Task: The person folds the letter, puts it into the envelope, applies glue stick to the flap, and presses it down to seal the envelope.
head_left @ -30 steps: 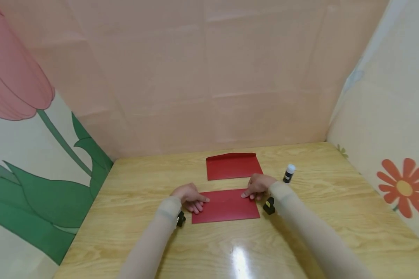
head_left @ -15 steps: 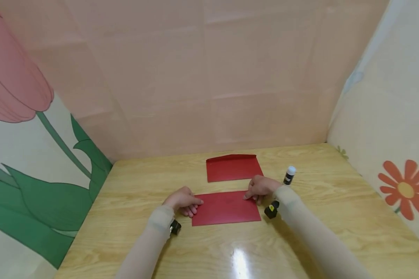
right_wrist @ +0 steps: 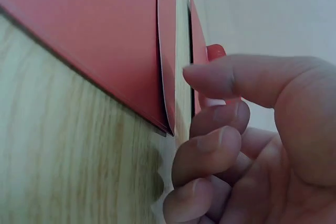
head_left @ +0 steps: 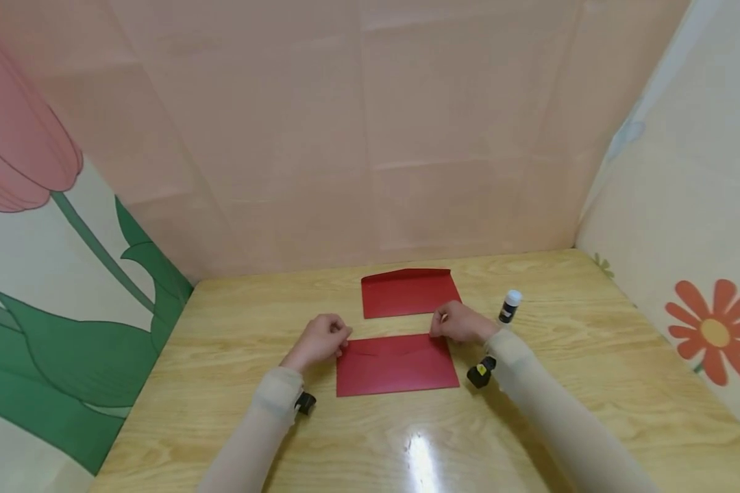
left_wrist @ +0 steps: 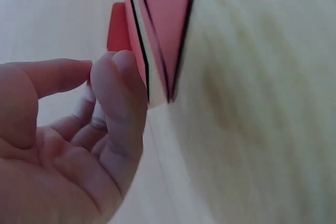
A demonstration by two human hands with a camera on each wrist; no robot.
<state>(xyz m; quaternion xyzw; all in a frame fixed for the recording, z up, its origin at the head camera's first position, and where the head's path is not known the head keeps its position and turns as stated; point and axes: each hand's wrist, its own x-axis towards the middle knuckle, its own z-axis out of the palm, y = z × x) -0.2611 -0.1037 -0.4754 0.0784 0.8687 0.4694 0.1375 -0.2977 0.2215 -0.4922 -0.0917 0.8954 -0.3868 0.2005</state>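
A red envelope (head_left: 395,373) lies on the table in front of me, its flap folded over and standing slightly off the body. At its upper left corner is my left hand (head_left: 321,337); in the left wrist view its bent fingers touch or nearly touch the envelope's layered edge (left_wrist: 157,51), with nothing between thumb and fingertips. My right hand (head_left: 459,322) hovers by the upper right corner. In the right wrist view its thumb and loosely bent fingers are apart and hold nothing, beside the raised flap (right_wrist: 167,45). A second red envelope (head_left: 410,298) lies just behind.
A small dark bottle or stick with a white cap (head_left: 510,306) stands to the right of the far envelope. The wood-grain table (head_left: 234,308) meets a pink cloth wall (head_left: 284,171) at the back. Floral sheets hang on both sides.
Both thumbs have come off the near envelope's face, and the left hand has turned and shifted slightly left. The flap's slanted edge now shows on the envelope. The far envelope stays put.
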